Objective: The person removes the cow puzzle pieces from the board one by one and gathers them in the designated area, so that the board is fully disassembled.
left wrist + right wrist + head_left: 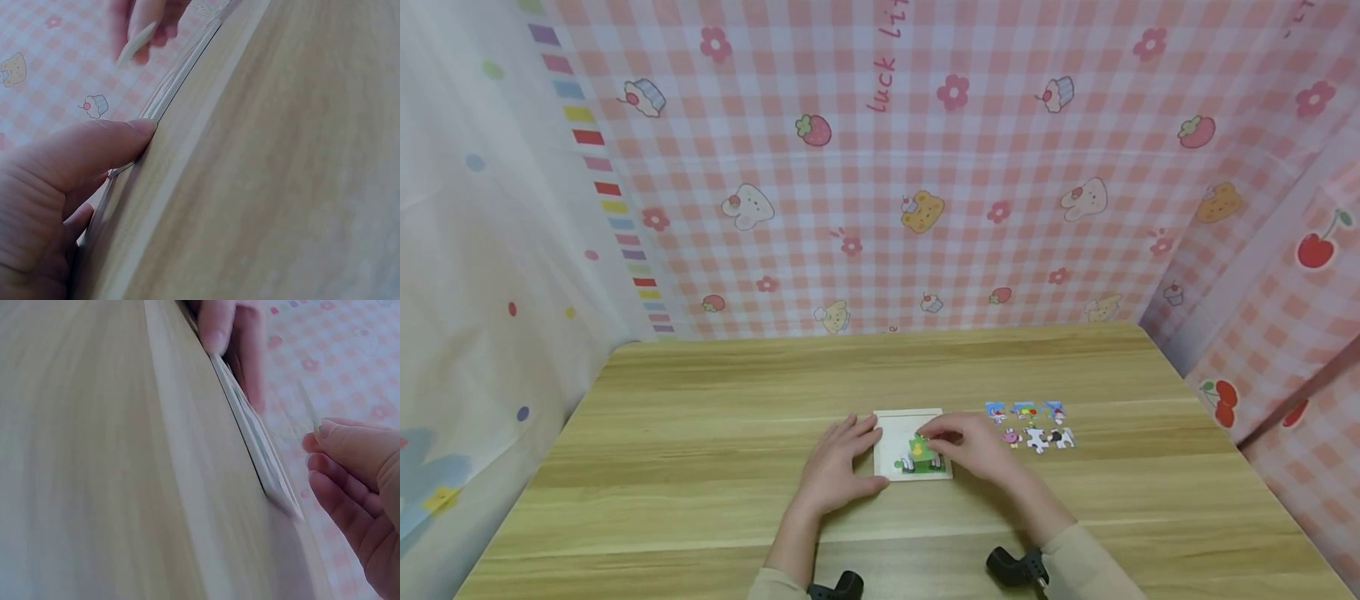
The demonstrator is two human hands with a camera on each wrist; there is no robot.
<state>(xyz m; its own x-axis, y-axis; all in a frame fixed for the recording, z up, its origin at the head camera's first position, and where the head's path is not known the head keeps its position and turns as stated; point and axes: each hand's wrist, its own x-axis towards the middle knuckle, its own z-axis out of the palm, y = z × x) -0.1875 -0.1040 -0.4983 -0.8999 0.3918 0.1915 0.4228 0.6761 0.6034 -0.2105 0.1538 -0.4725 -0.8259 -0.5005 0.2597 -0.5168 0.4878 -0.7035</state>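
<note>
A small jigsaw puzzle board [907,412] with a pale raised rim lies flat on the table. In its lower right part, fitted pieces show green and white parts of a picture. My left hand [831,471] rests at the board's left side, fingers spread along the edge and thumb against the lower left corner. Between thumb and fingertips, my right hand [977,446] pinches a green puzzle piece [921,448] with a yellow figure, above the board. The right wrist view shows this piece [309,406] edge-on and tilted, apart from the board.
Several loose puzzle pieces [1036,438] lie in two rows right of the board, some blue, some black and white. Behind the wooden table [700,425] hangs a pink checked cloth [865,167]. Black wrist devices [1017,568] are near both sleeves.
</note>
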